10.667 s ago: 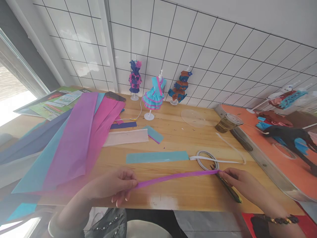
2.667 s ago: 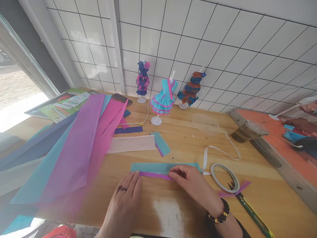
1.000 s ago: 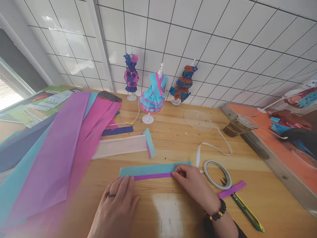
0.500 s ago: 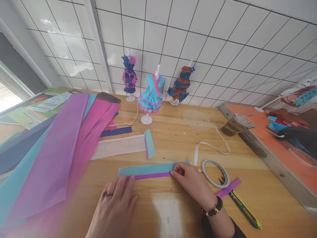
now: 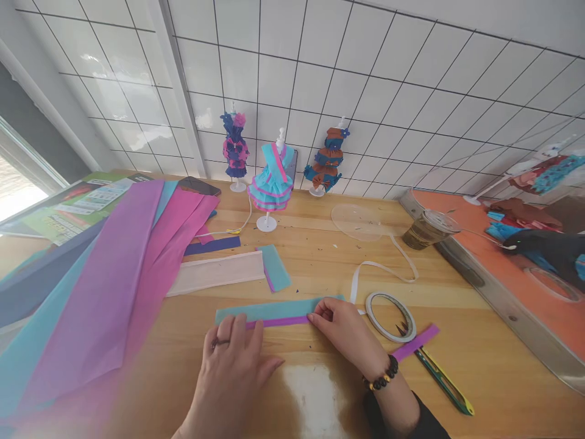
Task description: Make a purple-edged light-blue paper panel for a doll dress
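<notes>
A light-blue paper strip (image 5: 274,308) with a purple edging strip (image 5: 286,321) along its near side lies flat on the wooden table. My left hand (image 5: 235,360) rests on the strip's left part, fingertips pressing its near edge and thumb held apart. Farther right, my right hand (image 5: 345,329) pinches the purple edging between thumb and forefinger; its curled fingers hide the strip beneath. Close beside it sits a roll of white tape (image 5: 390,317). Yellow-and-green thread snips (image 5: 445,381) lie under a loose purple strip (image 5: 415,342), their dark points inside the roll.
Stacked coloured sheets (image 5: 98,292) cover the left side. A white strip (image 5: 222,273) and a folded blue piece (image 5: 276,268) lie beyond my hands. Small dressed mannequins (image 5: 270,183) stand along the tiled wall. A lidded cup (image 5: 429,230) is at right, by an orange surface (image 5: 503,268).
My left hand has slid right and slightly forward along the strip, its thumb now spread wider. My right hand keeps its pinch on the edging. The view has shifted slightly.
</notes>
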Tool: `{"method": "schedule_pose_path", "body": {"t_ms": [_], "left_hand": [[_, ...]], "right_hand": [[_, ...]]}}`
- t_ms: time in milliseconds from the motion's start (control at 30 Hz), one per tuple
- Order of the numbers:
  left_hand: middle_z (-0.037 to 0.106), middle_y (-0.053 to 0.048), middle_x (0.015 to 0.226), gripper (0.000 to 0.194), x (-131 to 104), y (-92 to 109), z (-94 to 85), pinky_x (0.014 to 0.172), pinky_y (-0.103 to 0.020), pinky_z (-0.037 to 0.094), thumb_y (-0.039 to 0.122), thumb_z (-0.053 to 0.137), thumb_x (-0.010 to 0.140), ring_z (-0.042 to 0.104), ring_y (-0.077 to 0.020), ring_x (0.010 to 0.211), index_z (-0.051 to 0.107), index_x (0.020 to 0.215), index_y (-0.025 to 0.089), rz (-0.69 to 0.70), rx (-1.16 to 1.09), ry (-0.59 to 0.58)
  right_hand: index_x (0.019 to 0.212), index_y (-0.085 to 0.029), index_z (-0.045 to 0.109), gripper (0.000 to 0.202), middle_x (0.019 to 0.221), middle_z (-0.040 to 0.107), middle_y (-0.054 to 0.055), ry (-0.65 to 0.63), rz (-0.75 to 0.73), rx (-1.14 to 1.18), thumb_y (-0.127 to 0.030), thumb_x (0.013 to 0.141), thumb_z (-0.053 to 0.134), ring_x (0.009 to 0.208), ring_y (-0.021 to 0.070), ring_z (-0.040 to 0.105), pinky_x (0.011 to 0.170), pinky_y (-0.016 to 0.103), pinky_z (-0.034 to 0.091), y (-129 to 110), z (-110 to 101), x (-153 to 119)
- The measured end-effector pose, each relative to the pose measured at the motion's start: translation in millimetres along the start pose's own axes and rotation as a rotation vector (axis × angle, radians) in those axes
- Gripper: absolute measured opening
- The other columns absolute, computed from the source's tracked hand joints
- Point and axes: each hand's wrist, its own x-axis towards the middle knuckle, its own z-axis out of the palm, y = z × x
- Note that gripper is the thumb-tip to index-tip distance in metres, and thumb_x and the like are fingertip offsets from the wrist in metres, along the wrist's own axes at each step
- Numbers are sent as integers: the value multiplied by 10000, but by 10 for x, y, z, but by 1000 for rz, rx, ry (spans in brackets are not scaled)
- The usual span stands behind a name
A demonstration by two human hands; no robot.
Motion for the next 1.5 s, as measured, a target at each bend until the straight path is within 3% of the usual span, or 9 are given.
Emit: {"method": "schedule_pose_path", "body": {"t_ms": [233, 533, 733, 833, 933, 1233, 1400, 1500], "left_hand": [[569, -98, 968, 474, 128, 271, 48, 774, -419, 421, 532, 584, 717, 521, -268, 927, 611, 1085, 234, 38, -78, -99], [531, -110, 1018, 512, 237, 456, 92, 778, -421, 418, 555, 568, 712, 498, -278, 949, 585, 1122, 249, 84, -89, -113], [546, -116, 985, 512, 325, 582, 114, 759, -418, 430, 558, 565, 713, 505, -282, 934, 582, 1128, 259, 89, -122, -194], [558, -105, 945, 499, 364, 605, 79, 745, -417, 435, 550, 578, 708, 514, -281, 911, 589, 1111, 256, 73, -132, -259], [564, -105, 968, 501, 382, 604, 54, 760, -425, 433, 546, 582, 707, 516, -287, 927, 582, 1115, 255, 74, -135, -283], [582, -121, 991, 553, 374, 608, 119, 762, -422, 455, 549, 599, 689, 527, -285, 934, 582, 1126, 212, 119, -127, -246], [589, -126, 1043, 561, 363, 606, 174, 785, -426, 459, 549, 623, 667, 529, -287, 959, 598, 1108, 202, 138, -123, -187], [590, -127, 1077, 551, 349, 598, 197, 801, -428, 457, 547, 626, 665, 523, -290, 987, 610, 1088, 194, 152, -120, -151]], "right_hand": [[623, -179, 564, 168, 559, 553, -15, 3, -9, 13, -294, 737, 520, 547, 129, 490, 510, 237, 340, -8, -4, 0], [625, -176, 563, 150, 572, 560, -11, 8, -31, 41, -258, 737, 505, 555, 126, 495, 525, 240, 344, 20, -16, 12], [681, -178, 575, 109, 580, 555, -12, 14, -35, 75, -240, 740, 506, 562, 130, 502, 539, 250, 364, 43, -27, 1], [741, -188, 570, 139, 572, 557, -23, -37, -30, 139, -267, 781, 463, 528, 119, 526, 503, 233, 396, 78, -26, -32], [825, -196, 544, 180, 545, 545, -40, -127, 29, 347, -327, 815, 421, 483, 115, 548, 421, 207, 419, 118, -28, -44], [835, -169, 532, 280, 500, 452, -88, -77, 119, 761, -421, 720, 568, 359, 53, 444, 282, 138, 315, 171, -120, 65], [852, -163, 515, 304, 497, 370, -109, -45, 143, 824, -430, 718, 574, 320, 10, 311, 270, 120, 224, 239, -208, 132], [879, -173, 505, 311, 548, 399, -102, -17, 147, 813, -441, 732, 562, 313, -3, 297, 267, 118, 204, 277, -302, 129]]}}
